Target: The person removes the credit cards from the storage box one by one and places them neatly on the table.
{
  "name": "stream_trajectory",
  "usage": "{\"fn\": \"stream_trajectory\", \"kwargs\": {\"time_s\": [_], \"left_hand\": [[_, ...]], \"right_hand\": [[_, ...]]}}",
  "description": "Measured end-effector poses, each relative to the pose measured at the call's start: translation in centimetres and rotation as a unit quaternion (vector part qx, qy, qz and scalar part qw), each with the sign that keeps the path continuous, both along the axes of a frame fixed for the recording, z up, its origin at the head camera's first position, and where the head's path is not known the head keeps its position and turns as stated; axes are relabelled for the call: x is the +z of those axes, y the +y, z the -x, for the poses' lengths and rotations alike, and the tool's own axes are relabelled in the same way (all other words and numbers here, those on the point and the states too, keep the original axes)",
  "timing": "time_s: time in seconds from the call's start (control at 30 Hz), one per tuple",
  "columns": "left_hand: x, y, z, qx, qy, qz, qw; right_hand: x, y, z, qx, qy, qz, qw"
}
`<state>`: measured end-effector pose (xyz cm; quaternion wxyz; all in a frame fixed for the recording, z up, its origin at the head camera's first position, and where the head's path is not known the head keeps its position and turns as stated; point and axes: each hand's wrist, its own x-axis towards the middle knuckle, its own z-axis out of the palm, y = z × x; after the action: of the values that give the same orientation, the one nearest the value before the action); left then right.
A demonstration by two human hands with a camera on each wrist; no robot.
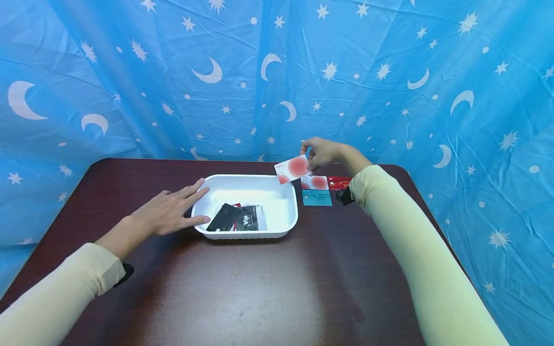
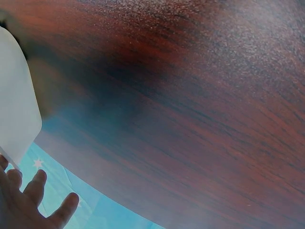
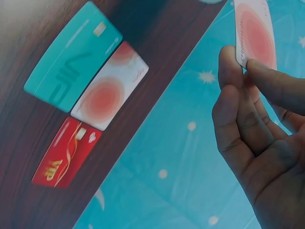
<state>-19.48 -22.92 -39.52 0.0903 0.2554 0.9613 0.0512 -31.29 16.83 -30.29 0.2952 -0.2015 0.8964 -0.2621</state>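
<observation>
Between thumb and fingers, my right hand (image 1: 324, 153) pinches a white card with red circles (image 1: 294, 168), held up by the right rim of a white plastic tray (image 1: 281, 206). The same card (image 3: 257, 33) shows at the top of the right wrist view. My left hand (image 1: 175, 209) rests at the tray's left rim, its fingers spread and straight. Inside the tray lie a black card (image 1: 222, 217) and a dark grey Vip card (image 1: 246, 219), overlapping other cards partly hidden beneath.
Right of the tray, on the dark wooden table (image 1: 242, 288), lie a teal VIP card (image 3: 74, 59), another white card with red circles (image 3: 109, 90) and a red VIP card (image 3: 66, 152), set close together. A blue curtain (image 1: 268, 96) hangs behind the table.
</observation>
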Motion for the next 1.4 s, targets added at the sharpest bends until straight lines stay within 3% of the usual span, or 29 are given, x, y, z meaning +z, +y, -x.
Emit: {"fn": "stream_trajectory", "kwargs": {"time_s": [0.4,0.67,0.97,1.4], "left_hand": [[0.0,0.0,0.0,0.0,0.0,0.001,1.0],[0.0,0.0,0.0,-0.002,-0.002,-0.002,1.0],[0.0,0.1,-0.1,0.0,-0.005,-0.005,1.0],[0.0,0.1,-0.2,0.0,-0.001,0.0,1.0]], "right_hand": [[-1.4,5.4,-0.3,-0.055,-0.024,-0.01,0.998],[-2.3,8.1,-1.0,-0.054,-0.013,-0.013,0.998],[-3.7,10.6,-1.5,-0.081,-0.041,-0.014,0.996],[-5.4,13.2,-2.3,-0.098,-0.044,-0.038,0.994]]}}
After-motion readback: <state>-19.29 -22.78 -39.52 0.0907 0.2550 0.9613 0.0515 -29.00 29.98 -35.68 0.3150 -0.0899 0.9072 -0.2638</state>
